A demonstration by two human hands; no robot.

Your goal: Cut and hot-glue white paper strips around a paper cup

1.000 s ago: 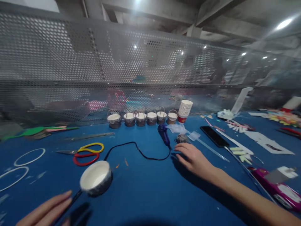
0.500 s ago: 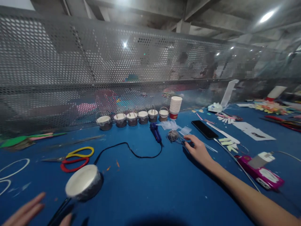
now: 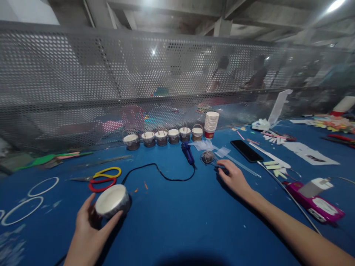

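Note:
At lower left, my left hand [image 3: 88, 225] has its thumb and fingers around the sides of a small grey-wrapped paper cup [image 3: 112, 201] with a white inside. The cup sits on the blue table. My right hand [image 3: 234, 177] rests right of centre, thumb and fingers drawn together at a strand from a ball of grey yarn [image 3: 208, 157]. Beside the yarn lies a blue glue gun [image 3: 188, 153], its black cord curving left. Scissors [image 3: 102, 179] with one yellow and one red handle lie just beyond the cup.
Several small grey buckets [image 3: 173, 136] line the perforated metal screen [image 3: 166, 81], with stacked paper cups [image 3: 211, 123] at their right end. A black phone [image 3: 246, 150], a magenta power strip [image 3: 316, 203] and paper scraps lie right. White rings [image 3: 23, 210] lie left.
My left hand has come in from the lower left edge and closed around the cup. My right hand stays by the yarn. The view has shifted slightly left.

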